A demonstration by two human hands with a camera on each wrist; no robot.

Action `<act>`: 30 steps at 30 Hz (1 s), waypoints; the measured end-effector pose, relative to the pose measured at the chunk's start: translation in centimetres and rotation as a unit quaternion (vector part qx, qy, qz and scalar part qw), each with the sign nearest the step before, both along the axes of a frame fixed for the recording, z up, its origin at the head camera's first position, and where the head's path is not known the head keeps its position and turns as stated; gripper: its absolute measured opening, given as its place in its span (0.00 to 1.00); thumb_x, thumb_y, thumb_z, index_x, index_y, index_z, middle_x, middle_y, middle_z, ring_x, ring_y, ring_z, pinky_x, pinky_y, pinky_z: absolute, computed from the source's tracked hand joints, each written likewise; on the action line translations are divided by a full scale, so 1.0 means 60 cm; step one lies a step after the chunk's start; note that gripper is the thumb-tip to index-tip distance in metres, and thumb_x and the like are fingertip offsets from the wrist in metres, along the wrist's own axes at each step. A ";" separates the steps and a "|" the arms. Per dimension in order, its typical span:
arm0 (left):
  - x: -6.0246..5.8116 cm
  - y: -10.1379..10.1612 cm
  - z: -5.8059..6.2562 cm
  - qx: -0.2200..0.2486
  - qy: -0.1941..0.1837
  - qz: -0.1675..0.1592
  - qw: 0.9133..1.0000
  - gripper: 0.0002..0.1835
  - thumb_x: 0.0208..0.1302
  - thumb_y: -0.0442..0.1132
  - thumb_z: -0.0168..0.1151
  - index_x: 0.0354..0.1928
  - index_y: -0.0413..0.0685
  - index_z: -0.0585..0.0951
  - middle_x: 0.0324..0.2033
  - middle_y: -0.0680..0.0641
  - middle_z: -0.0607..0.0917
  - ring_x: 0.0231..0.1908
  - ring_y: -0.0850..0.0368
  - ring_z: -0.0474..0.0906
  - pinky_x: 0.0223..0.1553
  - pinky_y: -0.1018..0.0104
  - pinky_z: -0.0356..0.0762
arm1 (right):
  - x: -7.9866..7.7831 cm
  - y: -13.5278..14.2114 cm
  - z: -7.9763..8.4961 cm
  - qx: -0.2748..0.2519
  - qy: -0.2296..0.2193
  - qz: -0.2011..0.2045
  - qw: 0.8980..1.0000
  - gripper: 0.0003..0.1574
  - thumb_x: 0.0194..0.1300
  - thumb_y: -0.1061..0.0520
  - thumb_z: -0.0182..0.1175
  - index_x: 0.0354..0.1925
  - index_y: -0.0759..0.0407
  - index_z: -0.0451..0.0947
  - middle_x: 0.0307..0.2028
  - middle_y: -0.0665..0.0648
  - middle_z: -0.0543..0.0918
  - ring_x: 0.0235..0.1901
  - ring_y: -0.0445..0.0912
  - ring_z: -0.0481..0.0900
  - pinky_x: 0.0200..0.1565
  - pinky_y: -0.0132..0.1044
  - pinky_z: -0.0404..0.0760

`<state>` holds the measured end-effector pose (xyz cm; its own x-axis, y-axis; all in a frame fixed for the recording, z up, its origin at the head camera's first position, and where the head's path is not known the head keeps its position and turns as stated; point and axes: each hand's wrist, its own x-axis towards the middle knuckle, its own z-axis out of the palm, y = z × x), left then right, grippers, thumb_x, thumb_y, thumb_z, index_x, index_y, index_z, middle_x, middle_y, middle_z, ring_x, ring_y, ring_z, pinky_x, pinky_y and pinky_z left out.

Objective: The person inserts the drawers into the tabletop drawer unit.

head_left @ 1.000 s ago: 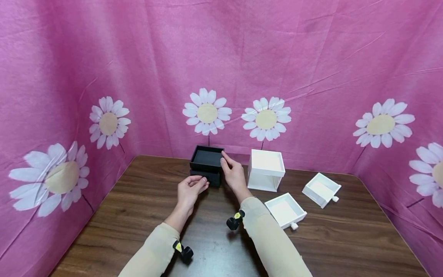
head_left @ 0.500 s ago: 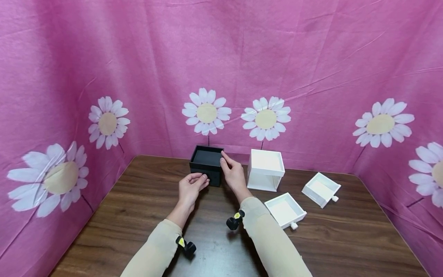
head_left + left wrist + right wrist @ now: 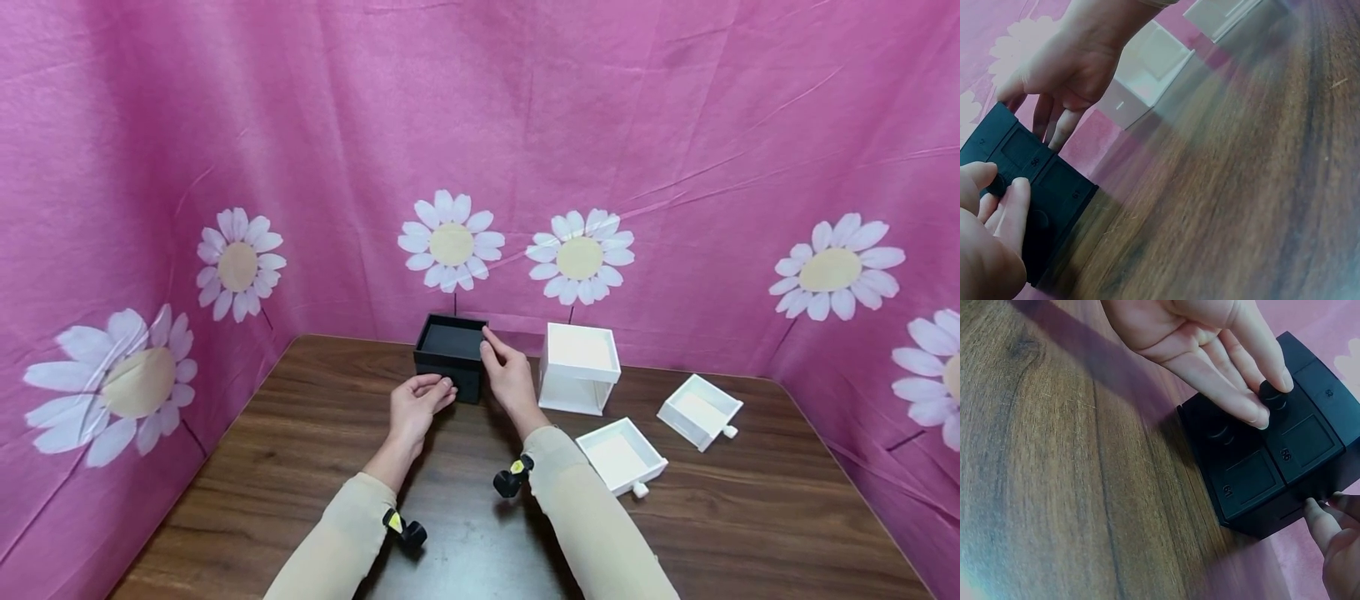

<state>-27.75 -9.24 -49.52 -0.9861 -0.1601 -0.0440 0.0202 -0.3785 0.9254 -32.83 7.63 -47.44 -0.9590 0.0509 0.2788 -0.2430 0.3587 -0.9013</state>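
A small black drawer box (image 3: 465, 387) with a tray-like recessed top stands at the back of the table. Two numbered drawer fronts, one above the other, each bear a round knob, and both lie flush in the right wrist view. My left hand (image 3: 412, 414) pinches the upper knob (image 3: 1274, 395) between thumb and fingers. On the box's right side, my right hand (image 3: 512, 379) presses with its fingertips, one finger up at the top rim. In the left wrist view, the lower knob (image 3: 1037, 220) shows beneath the left fingers.
Right of the black box stands a white open-fronted box frame (image 3: 577, 354). Two white drawers with knobs, a nearer one (image 3: 619, 455) and a farther one (image 3: 698, 412), lie on the wooden table (image 3: 300, 467). A pink flowered curtain (image 3: 337, 167) surrounds the table's back and sides.
The upper black drawer, which stuck out slightly, has slid back into the box. My left hand has moved a little forward with its knob; the right hand stays at the box's side.
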 end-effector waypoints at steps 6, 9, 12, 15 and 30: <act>0.009 -0.009 -0.002 -0.011 -0.014 -0.028 0.999 0.12 0.73 0.23 0.65 0.54 0.24 0.78 0.41 0.38 0.93 0.34 0.60 0.91 0.42 0.69 0.92 | 0.004 0.001 0.002 0.004 -0.007 -0.003 1.000 0.26 0.83 0.45 0.58 0.74 0.45 0.79 0.72 0.55 0.80 0.74 0.52 0.77 0.75 0.56 0.76; 0.014 -0.014 -0.002 -0.023 -0.020 -0.042 0.999 0.13 0.74 0.25 0.65 0.55 0.24 0.78 0.44 0.36 0.93 0.36 0.60 0.92 0.43 0.68 0.92 | 0.005 0.001 0.003 0.014 -0.003 -0.003 1.000 0.26 0.84 0.44 0.58 0.74 0.43 0.79 0.72 0.55 0.80 0.74 0.52 0.77 0.76 0.56 0.76; 0.018 -0.018 -0.003 -0.036 -0.024 -0.055 0.998 0.13 0.75 0.26 0.65 0.56 0.24 0.78 0.46 0.34 0.92 0.37 0.60 0.92 0.44 0.68 0.92 | 0.005 0.002 0.004 0.020 -0.001 -0.002 1.000 0.26 0.83 0.44 0.58 0.74 0.41 0.79 0.72 0.54 0.80 0.74 0.52 0.77 0.76 0.55 0.75; 0.020 -0.022 -0.005 -0.047 -0.024 -0.063 0.997 0.13 0.76 0.26 0.63 0.57 0.23 0.79 0.46 0.33 0.92 0.37 0.60 0.92 0.44 0.68 0.92 | 0.005 0.002 0.005 0.021 -0.003 0.002 1.000 0.26 0.84 0.44 0.58 0.74 0.41 0.78 0.73 0.54 0.80 0.74 0.53 0.76 0.77 0.56 0.75; 0.029 -0.033 -0.009 -0.069 -0.022 -0.110 0.991 0.14 0.78 0.30 0.62 0.57 0.23 0.80 0.43 0.36 0.93 0.38 0.58 0.92 0.44 0.65 0.92 | 0.005 0.006 0.007 0.025 -0.016 0.014 0.999 0.28 0.84 0.43 0.57 0.76 0.42 0.76 0.74 0.53 0.78 0.75 0.53 0.75 0.77 0.57 0.73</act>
<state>-26.00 -11.20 -50.09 -0.9955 0.0511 -0.0801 -0.0901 -0.2393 0.9668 -32.53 8.01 -47.03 -0.9684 0.0116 0.2492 -0.2243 0.3971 -0.8899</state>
